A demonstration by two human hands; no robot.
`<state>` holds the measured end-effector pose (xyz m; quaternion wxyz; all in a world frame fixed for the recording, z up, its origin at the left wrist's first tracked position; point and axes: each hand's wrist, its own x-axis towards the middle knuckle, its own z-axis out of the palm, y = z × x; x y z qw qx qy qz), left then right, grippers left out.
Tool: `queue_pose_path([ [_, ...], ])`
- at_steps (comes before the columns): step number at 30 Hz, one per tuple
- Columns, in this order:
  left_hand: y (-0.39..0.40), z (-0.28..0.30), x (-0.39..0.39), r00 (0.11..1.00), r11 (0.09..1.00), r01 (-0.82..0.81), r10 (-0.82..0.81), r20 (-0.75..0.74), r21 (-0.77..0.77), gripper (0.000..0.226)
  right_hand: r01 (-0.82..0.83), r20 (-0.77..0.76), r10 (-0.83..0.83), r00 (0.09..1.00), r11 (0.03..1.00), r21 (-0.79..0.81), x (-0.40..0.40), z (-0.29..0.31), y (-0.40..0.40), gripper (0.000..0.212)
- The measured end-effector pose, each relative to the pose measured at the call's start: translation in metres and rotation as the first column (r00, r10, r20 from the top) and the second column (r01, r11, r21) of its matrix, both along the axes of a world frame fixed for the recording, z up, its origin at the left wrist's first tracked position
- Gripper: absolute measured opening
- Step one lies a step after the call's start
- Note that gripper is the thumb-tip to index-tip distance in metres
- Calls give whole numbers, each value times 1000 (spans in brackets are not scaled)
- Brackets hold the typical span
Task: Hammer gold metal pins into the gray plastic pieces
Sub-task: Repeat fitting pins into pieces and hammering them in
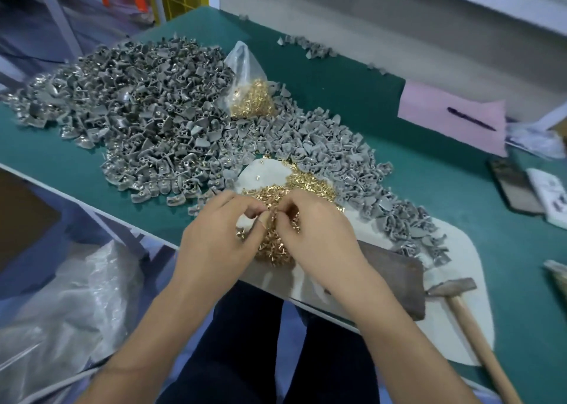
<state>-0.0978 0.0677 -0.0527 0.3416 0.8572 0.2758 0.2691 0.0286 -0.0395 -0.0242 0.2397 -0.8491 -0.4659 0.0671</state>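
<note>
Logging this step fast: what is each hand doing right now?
Left hand: fingers curled, pinching something small above the gold pins; what it is cannot be told.
Right hand: the same, fingertips meeting the left's.

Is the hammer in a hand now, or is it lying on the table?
Lying on the table. The hammer rests on the white mat; no hand touches it.

no text, label, brand or number can be read anywhere; the white booklet (549,193) far right of the fingers bears dark marks too blurred to read.
</note>
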Motion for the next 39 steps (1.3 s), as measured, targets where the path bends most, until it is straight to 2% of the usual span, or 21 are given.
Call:
queue_pose_path([
  [3, -12, 1, 19, 995, 995, 98, -98, 8, -1, 3, 128, -129, -109, 986, 981, 147, 17, 5, -37, 15],
  [6, -30, 2, 43, 978, 978, 209, -209, 8, -10, 7, 299, -170, -261, 950, 918, 260, 35, 6, -78, 25],
  [15, -76, 20, 113, 844, 848, 527, -516, -144, 55, 8, 593, -316, -502, 805, 692, 412, 60, -8, -177, 23],
  [18, -82, 33, 140, 725, 727, 676, -630, -278, 117, 8, 663, -387, -539, 748, 626, 410, 61, -10, -199, 20],
  [21, -88, 42, 167, 570, 590, 802, -707, -419, 94, 10, 676, -412, -538, 735, 619, 399, 62, -13, -210, 15],
  [24, -96, 43, 190, 465, 518, 853, -710, -529, 56, 19, 672, -424, -526, 737, 630, 389, 62, -16, -214, 13],
  [27, -103, 42, 208, 379, 463, 886, -700, -605, 19, 14, 671, -442, -512, 737, 630, 390, 62, -20, -214, 17],
  [30, -112, 42, 221, 382, 464, 885, -690, -615, 30, 21, 677, -453, -510, 731, 624, 391, 64, -22, -216, 18],
  [33, -123, 39, 231, 379, 420, 901, -635, -673, 111, 25, 683, -447, -521, 727, 620, 387, 66, -23, -218, 16],
  [36, -127, 35, 237, 388, 420, 896, -588, -710, 143, 20, 688, -441, -532, 722, 614, 387, 66, -24, -220, 16],
  [39, -126, 32, 234, 437, 437, 879, -582, -686, 190, 15, 698, -454, -535, 713, 605, 382, 64, -24, -221, 13],
])
